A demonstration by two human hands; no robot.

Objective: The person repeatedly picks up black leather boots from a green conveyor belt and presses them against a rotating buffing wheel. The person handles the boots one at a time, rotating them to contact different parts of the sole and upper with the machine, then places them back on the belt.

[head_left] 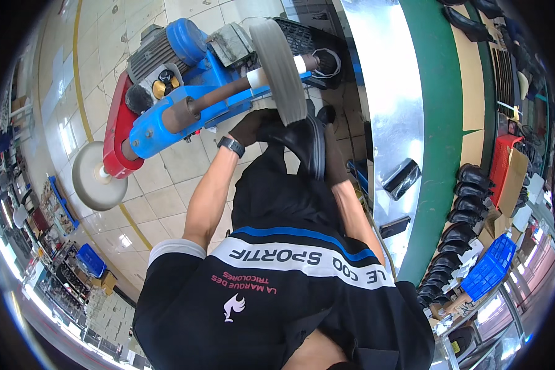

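A black shoe (302, 140) is held in front of me, its sole turned to the right. My left hand (253, 127), in a dark glove, is closed on the shoe's left part; its fingertips are lost against the black upper. On the sole side, my right hand (335, 154), also in a dark glove, grips the shoe, with its fingers partly hidden. The shoe's upper meets the lower edge of a grey buffing wheel (279, 71), whose face looks smeared as if turning. The wheel sits on the shaft of a blue polishing machine (157, 131).
A second, pale wheel (100, 176) is at the machine's left end, beside a red belt guard (118, 126). To my right runs a shiny metal bench (385, 80) bearing a dark cylinder (402, 179) and a phone-like slab (394, 227). Several black shoes (468, 197) line the green conveyor (435, 142).
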